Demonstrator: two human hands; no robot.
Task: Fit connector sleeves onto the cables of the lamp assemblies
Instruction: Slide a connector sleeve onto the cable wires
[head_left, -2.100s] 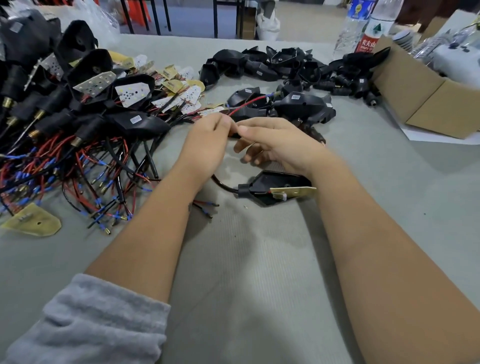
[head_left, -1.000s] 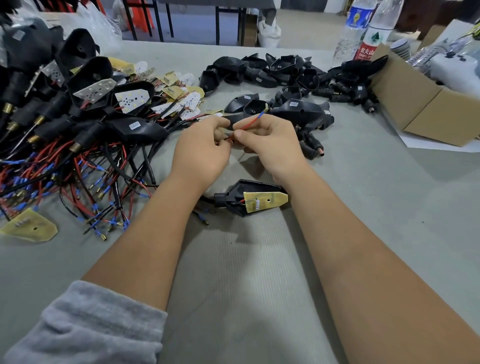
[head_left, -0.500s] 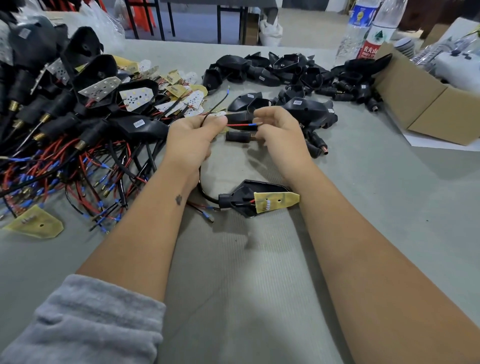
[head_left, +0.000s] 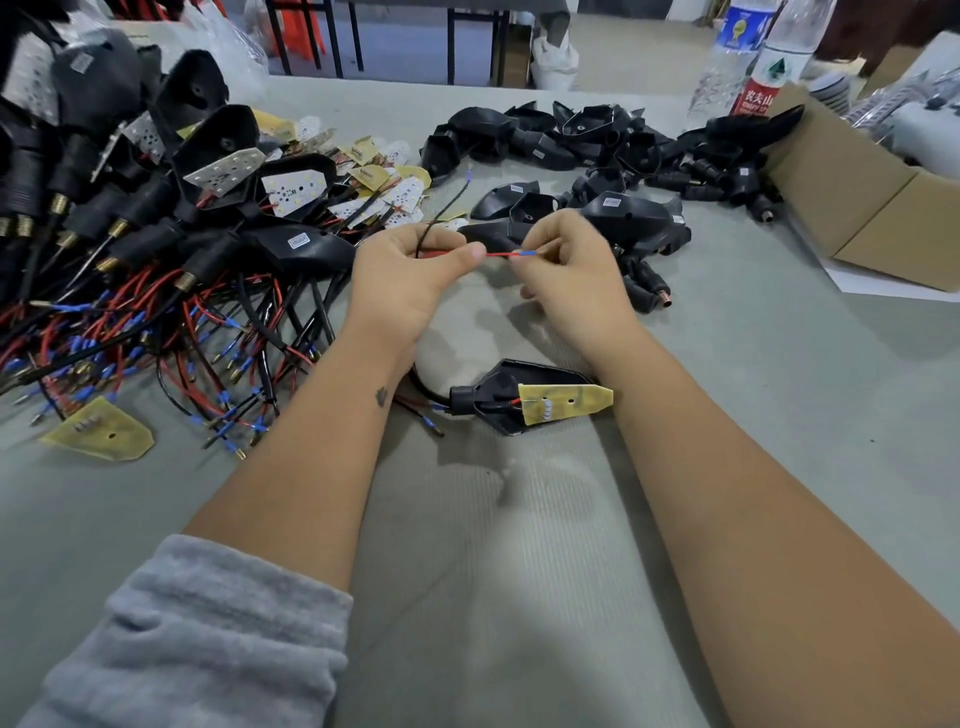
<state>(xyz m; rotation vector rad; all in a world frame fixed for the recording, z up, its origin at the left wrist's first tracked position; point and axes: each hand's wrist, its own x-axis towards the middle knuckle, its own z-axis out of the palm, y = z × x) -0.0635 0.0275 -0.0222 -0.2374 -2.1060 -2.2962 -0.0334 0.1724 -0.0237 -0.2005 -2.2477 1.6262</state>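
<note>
At the centre of the grey table (head_left: 727, 467), both hands were raised just above the surface and held one red wire (head_left: 497, 254) stretched level between them. The left hand (head_left: 410, 275) was curled round the wire, thumb pressed along it, and also held a black wire (head_left: 441, 213) that rose behind the fingers to a blue tip. The right hand (head_left: 571, 270) pinched the red wire's far end at its blue terminal (head_left: 527, 253); whether a connector sleeve sat in that grip could not be told. Below the hands, one lamp assembly (head_left: 498, 400) lay on the table, black housing with a yellow circuit board (head_left: 563, 404) on top, its cable running up toward the left hand. To the left lay a heap of wired assemblies (head_left: 156, 249) with red and black leads. Behind the hands lay a pile of empty black housings (head_left: 597, 150). A cardboard box (head_left: 857, 208) stood at the right, two water bottles (head_left: 748, 57) near it.
</note>
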